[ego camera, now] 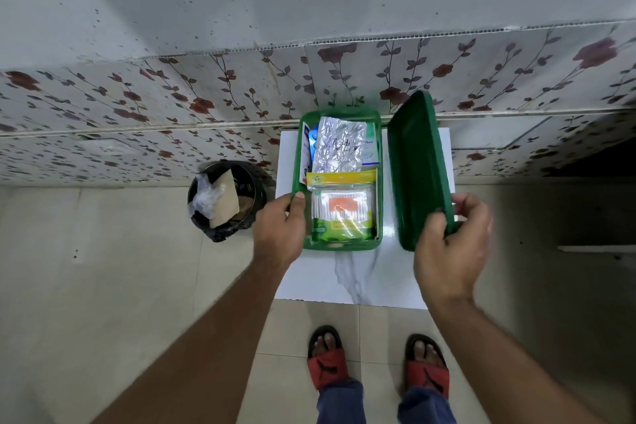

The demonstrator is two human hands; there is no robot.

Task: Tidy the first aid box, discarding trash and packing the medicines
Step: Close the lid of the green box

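The green first aid box point(379, 148) stands open on a small white table point(358, 279). Inside lie a silver blister strip point(339, 144), a packet of cotton buds point(342, 208) and white medicine cartons point(305, 157). My left hand point(278, 229) grips the box's left rim, thumb over the edge. The dark green lid point(418, 169) is tilted up to the right of the box, and my right hand point(451, 241) holds its near end.
A black bin point(227, 200) with a dark liner stands on the floor left of the table, holding clear plastic and a brown carton. A floral-tiled wall rises right behind the table. My feet in red sandals are below the table's near edge.
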